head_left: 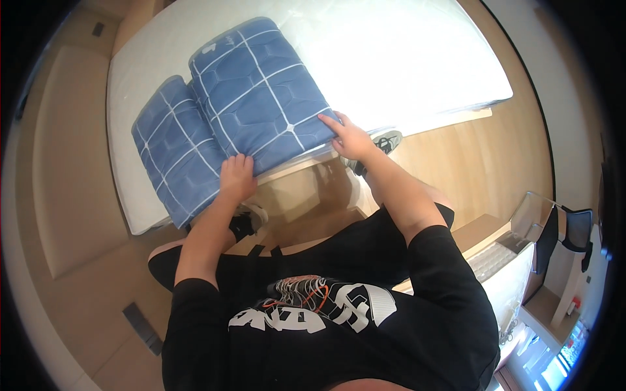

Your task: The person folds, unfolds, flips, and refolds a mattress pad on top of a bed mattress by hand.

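A blue quilted mattress pad (261, 88) with a white grid pattern lies folded in thick layers on a white mattress (398, 58). A deep crease divides it into a narrower left part and a wider right part. At its near edge, beside that crease, my left hand (238, 178) has its fingers closed over the fabric, the thumb hidden. My right hand (353, 139) holds the pad's near right corner, with a finger stretched across the top and the others around the edge. Both forearms reach forward from my black sleeves.
The bed's wooden base (306, 195) runs below the mattress edge, close to my knees. A grey shoe (387, 142) shows by the bed. Wooden panelling (72, 163) stands at left. On the right are a black chair (566, 231) and another plastic-covered mattress (512, 280).
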Tool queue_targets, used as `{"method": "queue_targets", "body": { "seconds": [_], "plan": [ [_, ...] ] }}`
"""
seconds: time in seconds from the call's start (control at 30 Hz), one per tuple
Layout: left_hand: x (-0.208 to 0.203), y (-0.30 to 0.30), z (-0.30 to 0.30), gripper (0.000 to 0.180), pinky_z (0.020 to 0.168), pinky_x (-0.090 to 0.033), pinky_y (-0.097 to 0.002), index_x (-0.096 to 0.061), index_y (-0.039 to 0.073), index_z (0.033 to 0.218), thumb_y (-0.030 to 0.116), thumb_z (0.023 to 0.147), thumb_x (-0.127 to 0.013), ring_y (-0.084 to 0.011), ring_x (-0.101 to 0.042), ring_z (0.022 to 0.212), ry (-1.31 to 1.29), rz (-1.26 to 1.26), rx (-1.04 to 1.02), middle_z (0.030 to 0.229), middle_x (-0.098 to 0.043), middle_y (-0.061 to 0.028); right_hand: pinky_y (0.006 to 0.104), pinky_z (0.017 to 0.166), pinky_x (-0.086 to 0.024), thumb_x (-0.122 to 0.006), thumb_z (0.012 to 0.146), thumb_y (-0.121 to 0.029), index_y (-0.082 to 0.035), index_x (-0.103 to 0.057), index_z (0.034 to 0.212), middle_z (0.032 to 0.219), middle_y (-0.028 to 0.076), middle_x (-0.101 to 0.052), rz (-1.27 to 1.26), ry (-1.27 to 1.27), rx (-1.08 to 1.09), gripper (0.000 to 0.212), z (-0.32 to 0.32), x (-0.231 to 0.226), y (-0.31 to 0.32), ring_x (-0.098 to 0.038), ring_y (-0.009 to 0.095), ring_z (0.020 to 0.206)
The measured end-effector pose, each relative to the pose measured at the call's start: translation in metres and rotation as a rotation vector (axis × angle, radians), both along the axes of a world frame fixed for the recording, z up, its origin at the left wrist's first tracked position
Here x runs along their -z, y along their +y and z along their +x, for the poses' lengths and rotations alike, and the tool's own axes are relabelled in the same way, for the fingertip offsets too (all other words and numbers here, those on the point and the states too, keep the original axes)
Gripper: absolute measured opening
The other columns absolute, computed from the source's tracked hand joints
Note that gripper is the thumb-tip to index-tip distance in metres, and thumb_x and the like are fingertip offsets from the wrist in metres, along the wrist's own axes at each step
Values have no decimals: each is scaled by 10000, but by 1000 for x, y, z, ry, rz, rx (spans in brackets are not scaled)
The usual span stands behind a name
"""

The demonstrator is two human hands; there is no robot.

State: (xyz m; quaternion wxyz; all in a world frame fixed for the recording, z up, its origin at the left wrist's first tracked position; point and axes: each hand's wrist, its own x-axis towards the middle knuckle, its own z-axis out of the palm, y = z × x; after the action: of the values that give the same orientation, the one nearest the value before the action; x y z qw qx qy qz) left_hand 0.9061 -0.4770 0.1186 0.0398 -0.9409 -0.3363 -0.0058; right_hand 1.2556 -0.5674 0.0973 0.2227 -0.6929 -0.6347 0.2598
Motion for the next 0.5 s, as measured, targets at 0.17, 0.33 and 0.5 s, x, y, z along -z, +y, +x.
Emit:
{"method": "queue_targets", "body": {
  "seconds": [0.17, 0.33, 0.5],
  "plan": [
    [-11, 5, -8, 328, 787, -418, -417, -574, 71, 993, 107, 681, -670, -302, -537, 894, -15, -89, 110, 948, -540, -99, 416, 829, -546, -655, 829, -106, -453, -373, 1452, 1288, 243, -496, 44, 55, -36, 767, -4, 4, 1, -647, 357, 985],
    [-5, 11, -10, 238, 745, -441, -435, -563, 106, 923, 58, 700, -634, -298, -584, 810, -1, -139, 129, 877, -561, -75, 420, 728, -542, -645, 815, -94, -466, -413, 1432, 944, 146, -576, 63, -223, -25, 757, -3, 15, 9, -638, 342, 774],
    [5, 24, -15, 252, 701, -456, -459, -540, 104, 897, 49, 675, -646, -329, -591, 764, -74, -139, 168, 858, -546, -94, 413, 689, -544, -616, 785, -58, -459, -471, 1399, 813, 99, -601, 145, -276, -38, 748, 11, 21, 15, -648, 308, 753]
  ]
}}
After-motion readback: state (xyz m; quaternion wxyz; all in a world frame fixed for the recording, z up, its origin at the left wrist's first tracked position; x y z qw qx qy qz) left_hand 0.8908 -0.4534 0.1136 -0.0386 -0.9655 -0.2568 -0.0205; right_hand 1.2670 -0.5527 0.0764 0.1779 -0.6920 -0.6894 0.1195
